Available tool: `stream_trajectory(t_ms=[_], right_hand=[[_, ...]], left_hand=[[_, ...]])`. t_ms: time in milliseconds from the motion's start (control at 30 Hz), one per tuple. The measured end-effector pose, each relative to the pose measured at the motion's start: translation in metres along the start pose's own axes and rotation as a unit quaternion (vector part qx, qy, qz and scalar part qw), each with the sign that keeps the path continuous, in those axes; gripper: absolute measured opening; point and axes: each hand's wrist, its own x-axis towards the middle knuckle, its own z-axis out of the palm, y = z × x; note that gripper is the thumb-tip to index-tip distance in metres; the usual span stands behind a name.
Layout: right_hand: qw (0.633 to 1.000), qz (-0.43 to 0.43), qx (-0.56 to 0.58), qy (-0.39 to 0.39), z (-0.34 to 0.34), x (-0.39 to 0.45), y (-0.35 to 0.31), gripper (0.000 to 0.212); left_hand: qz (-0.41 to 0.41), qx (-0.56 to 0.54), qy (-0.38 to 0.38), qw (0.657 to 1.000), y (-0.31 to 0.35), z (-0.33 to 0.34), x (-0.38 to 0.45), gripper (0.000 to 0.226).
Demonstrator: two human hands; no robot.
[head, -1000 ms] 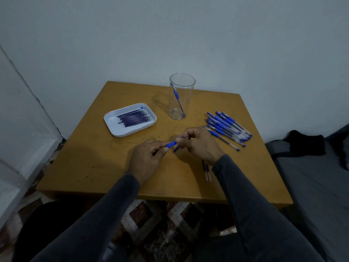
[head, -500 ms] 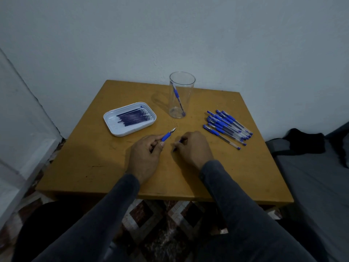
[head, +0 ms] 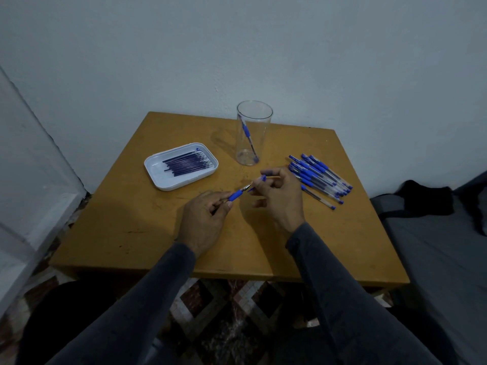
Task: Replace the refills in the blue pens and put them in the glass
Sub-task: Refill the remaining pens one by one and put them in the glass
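The left hand (head: 203, 219) gripped a blue pen (head: 236, 195) by its grip above the table (head: 147, 227), tip pointing toward the right hand (head: 279, 196). The right hand pinched a blue cap (head: 263, 177) between curled fingers. The glass (head: 253, 133) stood behind, holding one pen.

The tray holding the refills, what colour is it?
White, seen clearly in the head view: the tray sits left of the glass.

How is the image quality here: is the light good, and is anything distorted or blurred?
Head view: dim, bluish light; the glass casts a faint shadow leftward on the table; wide-angle lens bends the edges; the pen and small blue piece at the hands are soft.
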Motion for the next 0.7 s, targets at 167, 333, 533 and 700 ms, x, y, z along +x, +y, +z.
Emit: stream_trajectory(t_ms=[167, 333, 533, 700], right_hand=[[0.999, 0.014, 0.029, -0.021, -0.0015, -0.0027, -0.003, 0.021], [0.998, 0.014, 0.037, -0.043, -0.0009, -0.0052, -0.0036, 0.02], [0.996, 0.03, 0.033, -0.081, 0.0035, -0.009, -0.0029, 0.019], [0.993, 0.057, 0.045, -0.095, 0.0013, -0.0071, -0.0086, 0.017]], left_hand=[[0.004, 0.001, -0.004, 1.0, 0.0, -0.0008, 0.0002, 0.029], [0.007, 0.012, -0.01, 1.0, -0.0003, 0.0004, 0.0007, 0.029], [0.02, 0.005, -0.007, 1.0, -0.0031, 0.0003, 0.0006, 0.028], [0.032, 0.012, -0.008, 0.999, -0.0063, -0.0019, 0.0011, 0.029]])
